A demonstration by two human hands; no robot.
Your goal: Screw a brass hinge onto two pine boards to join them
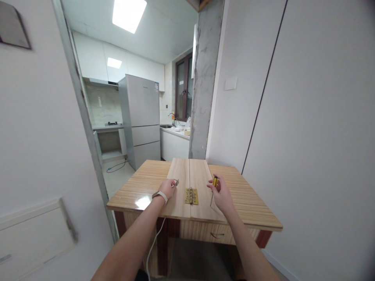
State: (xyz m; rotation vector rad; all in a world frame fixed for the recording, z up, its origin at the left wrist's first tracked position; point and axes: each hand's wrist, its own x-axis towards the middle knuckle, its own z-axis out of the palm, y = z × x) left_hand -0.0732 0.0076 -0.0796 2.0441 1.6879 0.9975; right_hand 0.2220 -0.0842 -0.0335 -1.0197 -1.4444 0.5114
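1. The right hand (223, 195) is closed around a screwdriver (215, 183). It grips the yellow-and-black handle, and the thin shaft slants down toward the near edge of the table (252, 203).
2. The left hand (167, 188) pinches a small metal piece (176, 182) between its fingertips (possibly a screw, but it is too small to tell). A pale wristband (159, 195) sits on that wrist.
3. A brass hinge (191, 196) lies flat between the two hands, near the middle of the table's near edge. It straddles the seam where the left board (179, 175) and the right board (202, 175) touch.
4. Handling, as a judgement: the screwdriver looks light and stiff, and is best held by its handle. The hinge is probably rigid metal, smooth and free to slide, so pressing on a leaf would steady it. The small piece seems easy to drop.
5. Count: one screwdriver, one hinge, one small metal piece, two boards, one table.
6. A white cable (154, 246) hangs below the table's near edge, on the left.
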